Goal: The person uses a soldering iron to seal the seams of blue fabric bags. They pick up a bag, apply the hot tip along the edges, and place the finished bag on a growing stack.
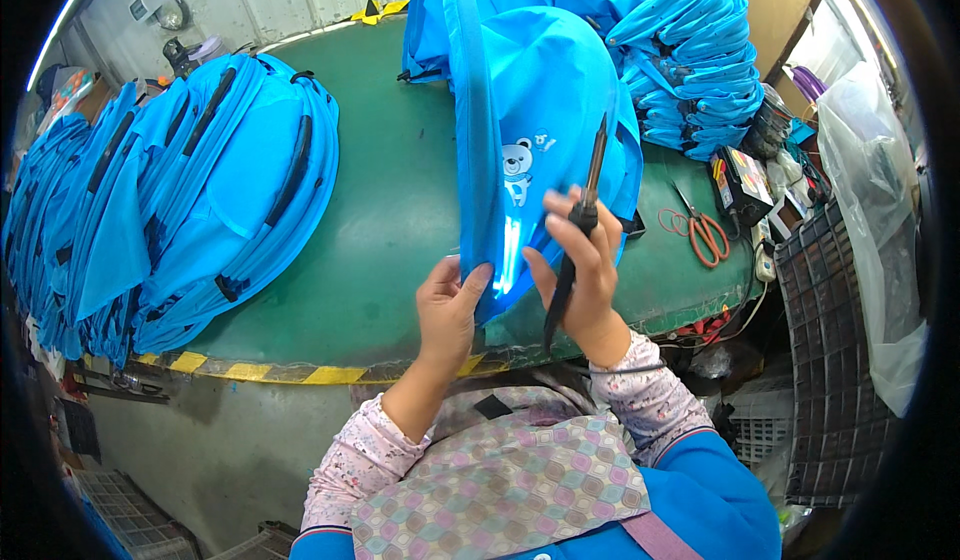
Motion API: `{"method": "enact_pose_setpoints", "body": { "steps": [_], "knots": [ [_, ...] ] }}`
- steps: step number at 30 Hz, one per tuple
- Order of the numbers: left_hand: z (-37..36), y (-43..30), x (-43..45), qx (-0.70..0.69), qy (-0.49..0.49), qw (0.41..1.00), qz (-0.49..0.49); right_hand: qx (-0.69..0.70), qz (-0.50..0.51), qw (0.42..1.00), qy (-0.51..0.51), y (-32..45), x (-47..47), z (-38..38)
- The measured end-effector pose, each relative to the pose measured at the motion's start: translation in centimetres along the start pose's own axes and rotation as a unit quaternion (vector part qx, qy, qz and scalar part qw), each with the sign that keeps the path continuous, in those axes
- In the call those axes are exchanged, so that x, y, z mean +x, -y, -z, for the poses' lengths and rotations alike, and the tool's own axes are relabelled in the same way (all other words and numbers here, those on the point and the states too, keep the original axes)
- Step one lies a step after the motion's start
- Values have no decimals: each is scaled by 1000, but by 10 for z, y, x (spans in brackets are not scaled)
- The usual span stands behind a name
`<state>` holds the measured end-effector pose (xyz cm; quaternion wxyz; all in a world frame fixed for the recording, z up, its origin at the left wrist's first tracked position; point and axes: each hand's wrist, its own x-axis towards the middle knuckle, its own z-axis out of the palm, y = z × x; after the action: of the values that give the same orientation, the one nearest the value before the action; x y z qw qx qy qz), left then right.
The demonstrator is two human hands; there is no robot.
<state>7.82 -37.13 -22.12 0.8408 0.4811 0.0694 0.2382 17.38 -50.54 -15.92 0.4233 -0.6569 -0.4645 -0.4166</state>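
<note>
A blue fabric piece point(555, 72) with a padded, curved rim and a printed bear stands upright on the green table point(375, 185). My left hand point(448, 308) pinches the lower end of its rim between thumb and fingers. In my right hand point(585, 267) is a soldering iron point(592, 177), its black handle across the palm and its metal tip pointing up in front of the fabric. A bright glare lies on the fabric between my hands. The iron's cable passes by my right wrist.
Blue folded fabric hoops point(225, 185) fill the table's left side; another stack point(690, 57) stands at the back right. Orange-handled scissors point(705, 237), a black box with dials point(739, 181) and a power strip point(764, 260) lie at the right. Yellow-black tape point(251, 371) marks the near edge.
</note>
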Motion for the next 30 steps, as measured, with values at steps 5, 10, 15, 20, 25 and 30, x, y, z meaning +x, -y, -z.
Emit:
{"method": "enact_pose_setpoints", "body": {
  "steps": [5, 10, 15, 20, 25, 30],
  "knots": [
    [-15, 7, 2, -17, -59, 996, -64, 96, 23, 994, 51, 29, 5, 33],
    [-24, -1, -1, -26, -65, 995, -64, 51, 58, 995, 62, 33, -2, 26],
    [-26, -6, -3, -21, -71, 996, -57, 20, 89, 993, 71, 33, -2, 21],
    [-30, -6, -4, -13, -78, 995, -68, 61, 1, 994, 94, 33, 16, 21],
    [-31, -19, -2, -30, -88, 993, -73, 98, -116, 988, 25, 21, 1, 49],
    [-38, -44, -5, -116, -104, 987, -32, -76, -260, 961, -53, -55, -29, 22]
  ]
}}
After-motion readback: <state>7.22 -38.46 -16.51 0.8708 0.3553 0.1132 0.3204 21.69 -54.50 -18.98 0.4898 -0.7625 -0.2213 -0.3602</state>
